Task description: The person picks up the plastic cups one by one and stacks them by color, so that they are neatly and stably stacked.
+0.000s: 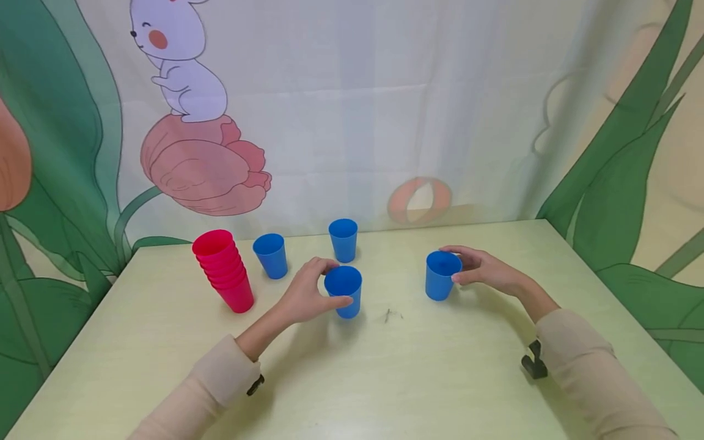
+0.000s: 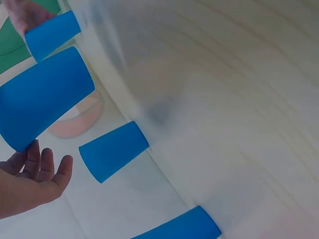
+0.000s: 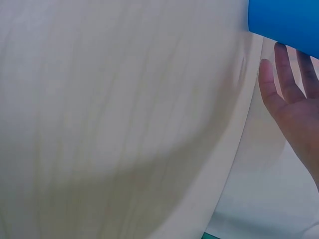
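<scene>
My left hand (image 1: 305,296) holds a blue cup (image 1: 348,305) near the middle of the table, its thumb across the near side and fingers around the far side. In the left wrist view that cup (image 2: 47,99) is large, with fingertips at its edge. Farther right, my right hand (image 1: 489,272) grips a second blue cup (image 1: 438,284) by its right side, thumb near the front and fingers behind. In the right wrist view only part of this cup (image 3: 289,22) shows, and some fingers stand away from it. Both cups are upright, mouths up.
Two more blue cups stand behind the left hand, one at the back (image 1: 344,243) and one farther left (image 1: 271,256). A tall stack of red cups (image 1: 225,275) is at the left of the pale table (image 1: 418,379). A printed curtain (image 1: 308,110) hangs behind the table's back edge.
</scene>
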The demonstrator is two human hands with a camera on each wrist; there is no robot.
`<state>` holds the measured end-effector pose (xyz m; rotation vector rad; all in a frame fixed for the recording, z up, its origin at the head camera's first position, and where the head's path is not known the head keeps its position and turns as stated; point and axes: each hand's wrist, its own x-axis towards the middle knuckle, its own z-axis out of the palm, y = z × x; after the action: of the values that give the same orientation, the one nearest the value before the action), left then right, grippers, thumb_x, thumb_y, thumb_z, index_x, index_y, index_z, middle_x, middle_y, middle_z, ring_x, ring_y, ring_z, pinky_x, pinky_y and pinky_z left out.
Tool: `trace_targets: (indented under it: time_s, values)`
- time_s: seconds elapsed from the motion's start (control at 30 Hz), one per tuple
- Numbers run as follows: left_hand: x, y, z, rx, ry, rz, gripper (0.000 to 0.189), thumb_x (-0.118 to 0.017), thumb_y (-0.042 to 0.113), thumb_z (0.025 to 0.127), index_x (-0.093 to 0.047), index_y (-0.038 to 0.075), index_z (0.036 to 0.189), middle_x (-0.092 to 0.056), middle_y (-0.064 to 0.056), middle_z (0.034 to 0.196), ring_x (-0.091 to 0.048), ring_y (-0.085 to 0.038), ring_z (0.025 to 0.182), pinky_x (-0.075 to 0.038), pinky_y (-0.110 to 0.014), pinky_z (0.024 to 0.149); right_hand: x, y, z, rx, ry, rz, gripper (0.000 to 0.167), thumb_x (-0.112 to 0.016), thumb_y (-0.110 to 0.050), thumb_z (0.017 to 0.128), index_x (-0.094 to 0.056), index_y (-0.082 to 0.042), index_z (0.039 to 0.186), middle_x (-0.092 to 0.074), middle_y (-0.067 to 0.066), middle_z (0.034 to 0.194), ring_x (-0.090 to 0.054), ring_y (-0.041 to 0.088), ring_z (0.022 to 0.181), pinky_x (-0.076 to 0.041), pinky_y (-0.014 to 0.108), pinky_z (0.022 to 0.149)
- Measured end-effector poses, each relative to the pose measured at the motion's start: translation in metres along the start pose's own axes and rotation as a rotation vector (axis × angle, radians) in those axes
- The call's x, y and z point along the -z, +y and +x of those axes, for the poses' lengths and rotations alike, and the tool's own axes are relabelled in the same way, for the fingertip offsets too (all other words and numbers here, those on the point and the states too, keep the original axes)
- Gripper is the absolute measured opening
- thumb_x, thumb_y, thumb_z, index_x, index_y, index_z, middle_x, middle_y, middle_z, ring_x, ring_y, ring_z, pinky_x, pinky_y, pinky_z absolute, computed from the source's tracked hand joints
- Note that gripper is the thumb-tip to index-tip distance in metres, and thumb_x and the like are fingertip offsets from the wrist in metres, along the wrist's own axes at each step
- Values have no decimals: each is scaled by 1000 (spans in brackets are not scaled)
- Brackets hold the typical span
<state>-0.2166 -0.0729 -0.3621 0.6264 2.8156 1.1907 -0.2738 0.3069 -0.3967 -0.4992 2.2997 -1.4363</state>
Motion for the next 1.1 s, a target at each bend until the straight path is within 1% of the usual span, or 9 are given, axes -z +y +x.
trace_targets:
  time_s: [0.2, 0.4, 0.63, 0.9, 1.1]
  values:
    - [-2, 11, 6, -7, 35, -82, 67, -76, 28, 73, -44, 4, 127, -51, -10, 121, -45, -25, 113, -42, -43, 90, 0, 0, 2, -24, -16, 34, 62, -61, -17, 87, -31, -14, 141, -31, 26, 138, -39, 41, 117, -46, 46, 86]
    - [-4, 27, 13, -31, 86, -151, 67, -77, 27, 72, -45, 5, 127, -52, -10, 121, -45, -25, 114, -42, -43, 89, 1, -1, 2, -41, -29, 57, 64, -62, -17, 87, -29, -14, 142, -31, 27, 137, -41, 39, 115, -47, 46, 84]
    - [-10, 41, 25, -15, 123, -243, 66, -77, 28, 72, -46, 7, 126, -52, -8, 122, -45, -24, 113, -43, -43, 89, 2, 0, 3, -50, -33, 83, 65, -62, -16, 86, -28, -13, 142, -31, 27, 137, -44, 36, 111, -48, 45, 82]
    - [-20, 52, 38, -65, 165, -314, 62, -76, 30, 73, -48, 8, 124, -53, -6, 119, -46, -21, 112, -42, -41, 90, 1, -1, 3, -62, -27, 65, 66, -62, -18, 86, -28, -13, 142, -31, 27, 136, -45, 35, 110, -48, 45, 81]
    - [-30, 62, 48, -87, 203, -351, 62, -76, 31, 73, -48, 8, 124, -54, -5, 117, -46, -19, 110, -42, -38, 88, 1, 0, 3, -68, -21, 70, 67, -63, -19, 86, -26, -14, 142, -30, 25, 138, -44, 37, 112, -48, 45, 81]
